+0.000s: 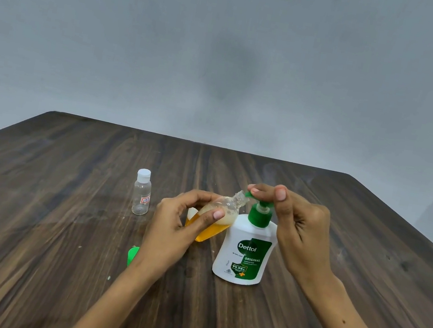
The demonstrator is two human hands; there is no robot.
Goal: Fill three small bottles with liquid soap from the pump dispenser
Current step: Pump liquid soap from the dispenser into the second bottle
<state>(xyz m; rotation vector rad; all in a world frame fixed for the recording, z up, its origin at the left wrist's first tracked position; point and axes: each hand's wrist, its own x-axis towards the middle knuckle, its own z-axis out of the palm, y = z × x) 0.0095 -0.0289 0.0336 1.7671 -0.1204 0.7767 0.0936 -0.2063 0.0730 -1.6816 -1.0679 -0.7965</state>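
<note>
An empty capped bottle (142, 193) stood left on the surface (56, 223), waiting. The left hand (170, 227) gripped a tilted, part-filled bottle (214, 220), its mouth under the dispenser (248, 250) spout; the right hand's (296, 228) straight fingers pressed the pump.

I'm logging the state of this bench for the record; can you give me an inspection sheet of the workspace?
Surface: dark wood-grain table, a few pale specks.
Job's things: pump dispenser upright; tilted small bottle partly filled with orange soap, mouth at the nozzle; capped clear bottle standing, looks empty; another container with orange liquid partly hidden behind the left hand.
Clutter: green cap by the left wrist.
Grippers: left hand holds the tilted bottle; right hand fingers on the pump head.
Cables: nothing seen.
Surroundings: plain grey wall.
</note>
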